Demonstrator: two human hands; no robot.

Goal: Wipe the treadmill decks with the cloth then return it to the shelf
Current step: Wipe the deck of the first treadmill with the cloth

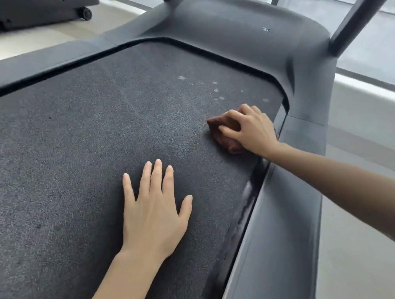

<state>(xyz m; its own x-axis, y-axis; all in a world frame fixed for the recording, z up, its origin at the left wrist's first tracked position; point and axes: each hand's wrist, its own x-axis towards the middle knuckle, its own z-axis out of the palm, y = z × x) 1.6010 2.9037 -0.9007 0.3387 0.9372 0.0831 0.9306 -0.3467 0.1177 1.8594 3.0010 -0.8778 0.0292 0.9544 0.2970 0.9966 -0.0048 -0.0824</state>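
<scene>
The dark textured treadmill deck fills most of the view. My right hand grips a bunched brown cloth and holds it down on the belt, close to the belt's right edge. Most of the cloth is hidden under the fingers. My left hand lies flat on the belt with its fingers straight and spread, nearer to me and to the left of the cloth. Pale dusty spots mark the belt just beyond the cloth.
A grey side rail runs along the belt's right edge. The motor cover rises at the far end, with two uprights beyond it. Another treadmill's wheeled base stands at the top left on a light floor.
</scene>
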